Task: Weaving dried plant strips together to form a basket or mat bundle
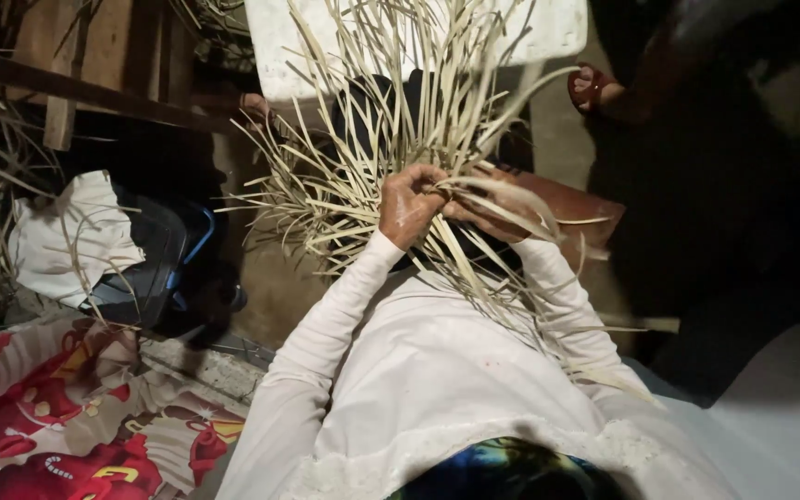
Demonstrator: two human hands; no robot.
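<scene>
Straw strips [363, 139], pale, flat and stiff, fan out in a loose spray from a woven knot held just above the person's lap, in the middle of the head view. The left hand [409, 206] is curled shut around the gathered strips where they cross; the right hand [493, 206] meets it from the other side, fingers pinching a few strips, though motion blur hides the exact grip. The work looks to be mid-weave, with one strip being drawn across the others; the next move would likely call for a firm hold at the crossing while a free end is tucked under. Both arms wear white sleeves [326, 343] of soft cloth. Behind the spray lies a white board [275, 56]. To the left sit a white cloth [67, 231], a dark bag [155, 268] and a red patterned fabric [39, 417]. A foot in a red sandal [593, 88] shows at upper right.
</scene>
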